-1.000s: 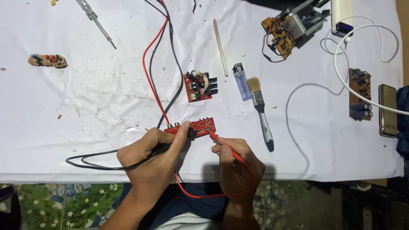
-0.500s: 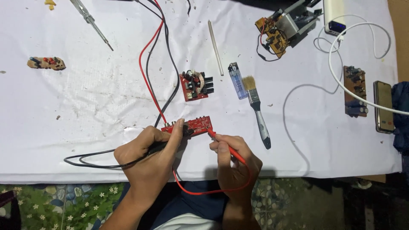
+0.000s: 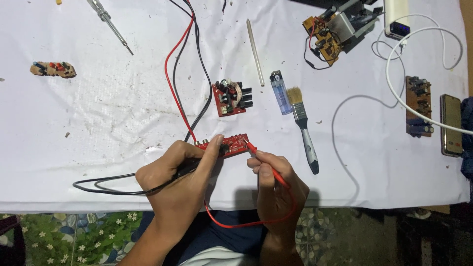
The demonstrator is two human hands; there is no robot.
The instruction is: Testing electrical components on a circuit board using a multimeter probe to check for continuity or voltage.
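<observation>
Closest to the person, the left hand is wrapped around a black probe and also pins down the near left end of a small red circuit board. Its thumb lies along the board's edge. The right hand pinches a red probe like a pencil, with the fingers closed tight around it. The thin tip points up and to the left and touches the right end of the board.

The board lies flat on the white cloth, just past both hands. Its long side runs left to right, tilted a little up on the right. The left hand is on it, and the right hand sits just below its right end. A red wire loops down off the table edge between the arms, and a black wire curls out to the left.

A bit farther up sits a second red board with small parts on it. To its right lie a blue lighter and a paintbrush. Far off at the top are a screwdriver, a thin white stick and a yellow board with a metal block. At the far right edge lie a brown board and a phone.
</observation>
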